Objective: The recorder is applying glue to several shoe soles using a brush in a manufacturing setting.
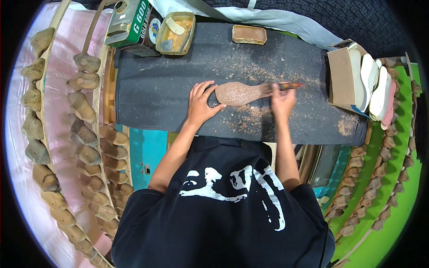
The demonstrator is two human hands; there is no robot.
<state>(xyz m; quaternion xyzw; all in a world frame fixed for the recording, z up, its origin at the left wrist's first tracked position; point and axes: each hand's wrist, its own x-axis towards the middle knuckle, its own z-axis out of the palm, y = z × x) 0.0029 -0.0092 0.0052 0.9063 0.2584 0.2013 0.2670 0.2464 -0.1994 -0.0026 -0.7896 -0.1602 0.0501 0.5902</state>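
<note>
A brown, roughened shoe sole (237, 94) lies lengthwise on the dark tabletop, its broad end to the left. My left hand (202, 103) braces that broad end, thumb on the near edge and fingers on the far edge. Over the narrow right end, my right hand (282, 99) is closed round a slim hand tool (291, 85) with a dark, red-tipped handle. Its working end is blurred at the sole, so its kind cannot be made out. Light brown shavings (254, 114) are scattered around the sole.
A shallow tray (249, 35) sits at the far edge. Back left are a green-and-black metal can (134, 24) and a yellowish tub (181, 47) with a spreader. A cardboard box (343, 76) of pale soles stands right. Racks of wooden shoe lasts (82, 107) flank both sides.
</note>
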